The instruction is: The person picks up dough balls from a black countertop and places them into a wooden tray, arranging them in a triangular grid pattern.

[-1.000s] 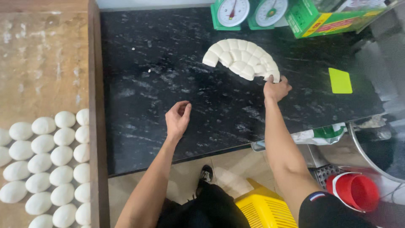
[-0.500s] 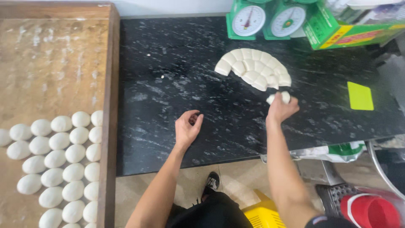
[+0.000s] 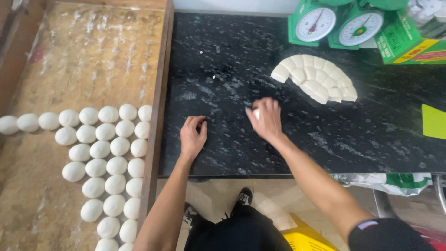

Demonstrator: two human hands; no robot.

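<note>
Right hand (image 3: 265, 119), centre frame: fingers curled around a small white dough piece (image 3: 256, 113), low over the black stone bench (image 3: 223, 69). Left hand (image 3: 193, 137), just left of it: empty, fingers loosely bent, resting on the bench. Upper right: fan of cut dough pieces (image 3: 316, 78); two green scales (image 3: 337, 23) behind. Left of frame: wooden tray (image 3: 69, 56) with rows of round dough balls (image 3: 104, 158).

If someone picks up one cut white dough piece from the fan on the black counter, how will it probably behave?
A dough piece is probably soft, so it may dent or sag under fingers. The pieces lie pressed together in the fan, so it might stick to its neighbours. With its flat cut sides, it seems unlikely to roll, unlike the round balls.
</note>
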